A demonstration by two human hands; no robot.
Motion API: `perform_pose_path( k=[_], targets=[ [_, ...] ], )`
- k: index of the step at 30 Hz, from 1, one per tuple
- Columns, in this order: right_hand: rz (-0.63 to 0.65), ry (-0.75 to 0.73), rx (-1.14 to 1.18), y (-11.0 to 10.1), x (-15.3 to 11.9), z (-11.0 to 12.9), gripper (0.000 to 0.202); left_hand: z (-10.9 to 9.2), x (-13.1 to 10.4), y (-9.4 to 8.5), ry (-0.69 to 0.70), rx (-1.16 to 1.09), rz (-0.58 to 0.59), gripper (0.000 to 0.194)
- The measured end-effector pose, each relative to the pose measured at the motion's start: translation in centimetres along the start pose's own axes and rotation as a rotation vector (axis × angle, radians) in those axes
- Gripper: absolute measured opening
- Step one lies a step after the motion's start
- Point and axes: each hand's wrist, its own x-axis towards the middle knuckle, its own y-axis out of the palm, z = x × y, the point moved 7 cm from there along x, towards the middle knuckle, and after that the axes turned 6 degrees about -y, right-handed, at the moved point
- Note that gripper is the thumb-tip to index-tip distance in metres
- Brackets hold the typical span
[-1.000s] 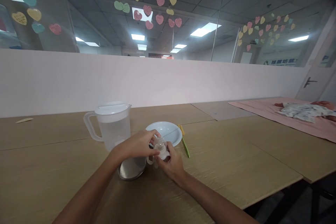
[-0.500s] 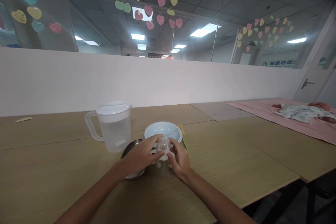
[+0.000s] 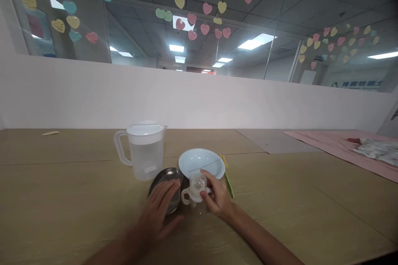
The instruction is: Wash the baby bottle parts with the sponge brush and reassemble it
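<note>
A small clear baby bottle [image 3: 198,188] with white side handles and a domed transparent cap stands upright on the table in front of me. My right hand [image 3: 218,193] grips it from the right, thumb and fingers around the cap and collar. My left hand [image 3: 161,206] is off the bottle, its fingers stretched out and thumb apart, over the near part of a round stainless steel dish [image 3: 169,172]. Whether it touches the dish I cannot tell. Just behind the bottle is a white bowl [image 3: 202,155] with a thin rod lying across it.
A lidded plastic pitcher [image 3: 146,153] stands behind the steel dish. A green and yellow brush-like tool [image 3: 229,182] lies right of the bowl. Far right, a pink cloth [image 3: 323,143] carries a doll-like figure in patterned white clothing [image 3: 377,149]. A white wall [image 3: 199,99] backs the table.
My left hand has let go of the bottle and moved left and toward me, opening out. My right hand stays on the bottle. The view has turned slightly left.
</note>
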Motion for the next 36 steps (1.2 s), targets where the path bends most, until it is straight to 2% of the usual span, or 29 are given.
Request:
perform_pose_path(
  k=[3, 6, 8, 10, 15, 18, 21, 25, 28, 36],
  targets=[
    [-0.036, 0.09, 0.062, 0.2, -0.5, -0.5, 0.044, 1.3, -0.4, -0.8, 0.067, 0.066, 0.042, 0.053],
    [-0.033, 0.197, 0.136, 0.7, -0.7, -1.1, 0.047, 1.8, -0.1, -0.3, 0.056, 0.073, 0.124, 0.051],
    [-0.036, 0.224, 0.16, 0.9, -0.7, -1.1, 0.05, 1.4, 0.0, 0.0, 0.035, 0.051, 0.098, 0.057],
    [-0.054, 0.225, 0.15, 0.8, -0.6, -1.0, 0.052, 0.2, 0.0, 0.5, 0.011, 0.001, 0.02, 0.067],
    [-0.034, 0.151, 0.18, 0.5, -0.2, 0.2, 0.053, -3.1, 0.3, 2.5, -0.185, -0.258, -0.096, 0.083],
    [-0.02, 0.093, 0.208, 0.1, 0.1, 0.9, 0.054, -3.8, 1.1, 3.3, -0.383, -0.447, -0.119, 0.071],
    [-0.025, 0.114, 0.229, -0.5, 0.3, 0.7, 0.053, -3.5, 1.7, 3.9, -0.535, -0.637, -0.09, 0.067],
    [-0.02, 0.15, 0.265, -1.1, 0.6, 0.4, 0.054, -3.1, 1.8, 5.0, -0.64, -0.764, 0.068, 0.063],
    [-0.014, 0.182, 0.281, -1.3, 0.7, 0.2, 0.055, -3.0, 1.8, 5.2, -0.663, -0.776, 0.119, 0.061],
    [-0.032, 0.195, 0.313, -1.2, 1.0, 0.5, 0.048, -2.6, 1.6, 5.8, -0.641, -0.801, 0.119, 0.058]
  ],
)
